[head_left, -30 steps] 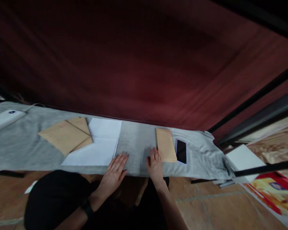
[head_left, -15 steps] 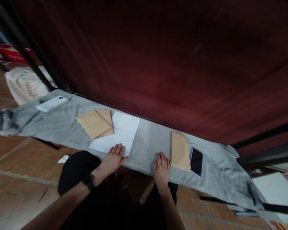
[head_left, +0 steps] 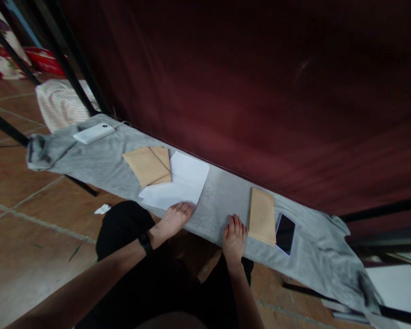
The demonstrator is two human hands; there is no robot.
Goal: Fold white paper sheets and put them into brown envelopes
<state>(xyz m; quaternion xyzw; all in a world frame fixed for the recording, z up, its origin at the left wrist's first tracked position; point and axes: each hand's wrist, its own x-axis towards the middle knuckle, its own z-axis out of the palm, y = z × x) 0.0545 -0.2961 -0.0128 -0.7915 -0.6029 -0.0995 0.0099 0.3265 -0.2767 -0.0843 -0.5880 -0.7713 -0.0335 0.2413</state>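
Note:
My left hand (head_left: pixel 175 216) lies flat with fingers stretched out on the near corner of a white sheet of paper (head_left: pixel 178 183). My right hand (head_left: pixel 234 235) rests flat and open on the grey cloth (head_left: pixel 99 160), just left of a brown envelope (head_left: pixel 262 215). Two overlapping brown envelopes (head_left: pixel 147 163) lie on the left part of the white sheet. A black smartphone (head_left: pixel 285 233) sits right of the single envelope.
A white power bank (head_left: pixel 93 133) with a cable lies at the cloth's far left end. A dark red curtain (head_left: pixel 246 91) hangs behind the narrow surface. Black metal bars (head_left: pixel 65 59) stand at left. Tiled floor and a white sheet (head_left: pixel 393 283) lie at right.
The view has swung left and tilted. My left hand has slid onto the white sheet's corner. My right hand stays flat beside the envelope.

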